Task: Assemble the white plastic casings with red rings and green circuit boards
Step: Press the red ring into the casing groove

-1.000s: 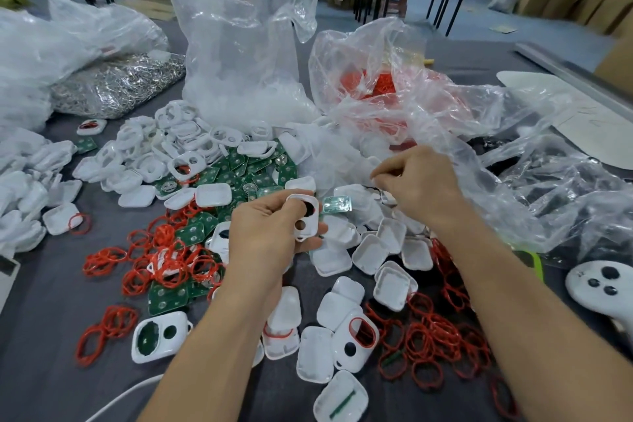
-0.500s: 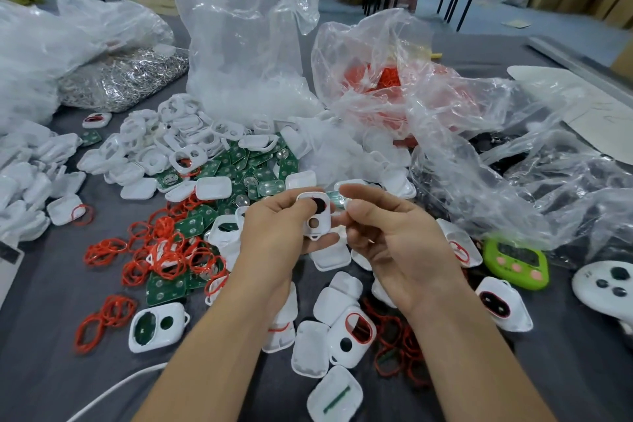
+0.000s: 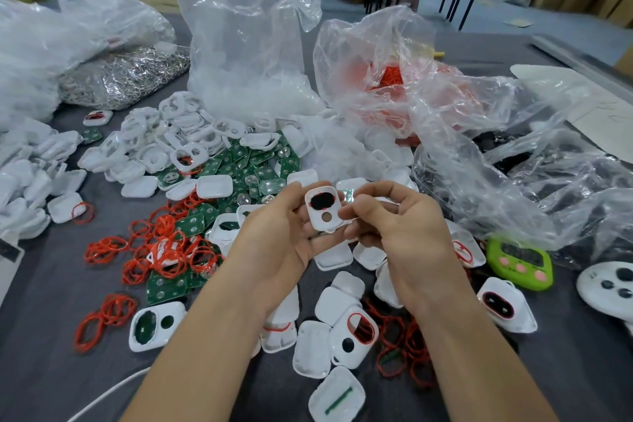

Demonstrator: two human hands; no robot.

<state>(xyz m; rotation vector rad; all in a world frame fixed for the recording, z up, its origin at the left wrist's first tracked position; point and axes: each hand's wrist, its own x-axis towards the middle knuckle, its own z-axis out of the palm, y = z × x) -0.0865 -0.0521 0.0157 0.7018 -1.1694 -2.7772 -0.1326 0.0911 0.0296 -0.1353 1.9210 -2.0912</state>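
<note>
Surface: grey cloth-covered surface (image 3: 44,319) strewn with small parts; table legs and cardboard boxes stand in the room behind.
Far left: heap of casings (image 3: 30,175), with a bag of silver metal pieces (image 3: 120,79) behind it.
Left of centre: loose red rings (image 3: 164,250) lie tangled over and beside green circuit boards (image 3: 246,165).
Left hand: the left hand (image 3: 274,243) is curled round the white casing (image 3: 323,207), thumb on its left edge.
Task piece: the casing is held above the surface between both hands, near upright, facing the camera. It shows a dark oval opening rimmed in red and a small round hole below.
Right hand: the right hand (image 3: 404,236) pinches the casing's right edge with thumb and fingertips.
Behind the hands: a tall clear bag (image 3: 246,45), then a crumpled bag (image 3: 387,72) with red showing through.
Far right: a green timer (image 3: 519,262) and, near it at the frame edge, a white controller (image 3: 609,284).
</note>
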